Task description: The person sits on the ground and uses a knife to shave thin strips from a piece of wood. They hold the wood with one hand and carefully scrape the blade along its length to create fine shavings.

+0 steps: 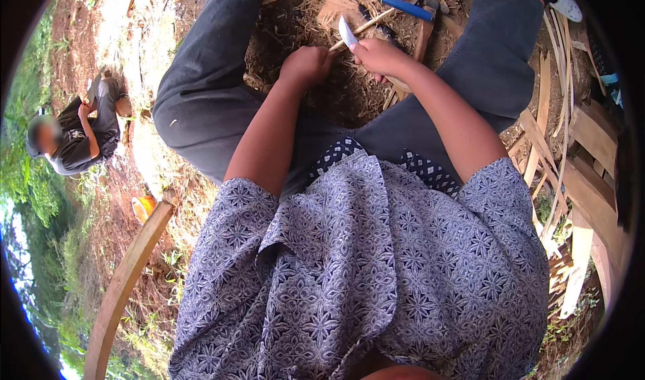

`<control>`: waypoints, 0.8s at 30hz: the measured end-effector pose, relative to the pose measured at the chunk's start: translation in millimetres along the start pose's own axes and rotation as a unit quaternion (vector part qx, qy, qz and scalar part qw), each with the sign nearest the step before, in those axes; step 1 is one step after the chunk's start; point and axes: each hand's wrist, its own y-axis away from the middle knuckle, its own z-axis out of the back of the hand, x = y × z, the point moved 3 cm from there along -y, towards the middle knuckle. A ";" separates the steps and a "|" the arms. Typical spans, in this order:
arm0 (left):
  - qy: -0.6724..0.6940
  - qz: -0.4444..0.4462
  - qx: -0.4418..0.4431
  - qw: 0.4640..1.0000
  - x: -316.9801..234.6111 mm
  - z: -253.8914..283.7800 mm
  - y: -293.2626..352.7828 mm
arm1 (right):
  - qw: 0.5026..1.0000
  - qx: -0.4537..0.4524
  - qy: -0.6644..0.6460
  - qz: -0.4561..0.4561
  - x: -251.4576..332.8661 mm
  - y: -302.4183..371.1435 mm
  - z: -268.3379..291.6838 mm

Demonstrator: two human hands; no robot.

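Note:
Between my bent knees, my left hand (306, 68) is closed around a thin pale wooden stick (367, 25). The stick slants up to the right from the fist. Closed too, my right hand (381, 58) grips a knife whose short, bright blade (347, 32) points up and slightly left. The blade lies over the stick, close to the left fist; whether it touches the wood I cannot tell. Fingers hide most of the knife's handle. Wood shavings cover the ground just beyond both hands, around a flat piece of wood (337, 8).
Past my hands lie a blue-handled tool (407, 8) with a narrow metal blade and a wooden-handled tool (423, 39). Split boards and strips (591, 195) are piled at right. At left are a curved wooden beam (127, 272), an orange object (142, 207) and another seated person (80, 128).

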 end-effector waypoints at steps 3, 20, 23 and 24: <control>0.006 0.009 0.000 1.000 0.3 -0.4 0.3 | 0.999 -0.040 0.003 -0.010 -5.9 24.6 14.4; -0.008 -0.001 -0.010 1.000 -7.1 6.5 2.8 | 0.997 -0.004 0.077 0.007 8.9 -2.4 -4.6; -0.013 -0.013 -0.018 1.000 -1.9 1.4 1.4 | 0.998 0.011 0.057 0.009 14.0 -5.5 -13.2; -0.018 -0.020 -0.021 0.999 0.8 0.1 0.7 | 0.998 0.010 0.056 0.008 12.1 -1.9 -12.9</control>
